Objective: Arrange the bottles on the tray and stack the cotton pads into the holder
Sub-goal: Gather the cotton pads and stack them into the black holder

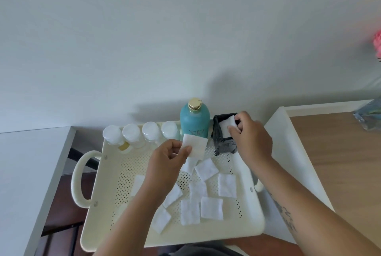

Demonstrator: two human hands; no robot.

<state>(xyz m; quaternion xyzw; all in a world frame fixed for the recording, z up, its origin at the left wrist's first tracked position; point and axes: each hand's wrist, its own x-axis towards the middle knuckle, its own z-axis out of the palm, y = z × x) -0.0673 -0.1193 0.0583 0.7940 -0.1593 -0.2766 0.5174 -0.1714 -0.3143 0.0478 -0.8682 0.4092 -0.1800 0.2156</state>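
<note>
Cream perforated tray (255,222) has your four white-capped bottles (142,135) lined up along the back edge next to the teal bottle (194,125). Your right hand (252,138) is pinching a cotton pad (226,127) into the black holder (223,142). Your left hand (169,158) grips another pad (195,145) above the loose pads (206,196) scattered on the tray floor.

both forearms reach forward, bare. left hand (171,158) is raised, its grip a thumb-and-fingers pinch on a cotton pad (195,147). right hand (250,135) sits further forward, wrist bent, fingertips (234,132) curled in a pinch on another pad (226,126); a tattoo marks the right forearm
</note>
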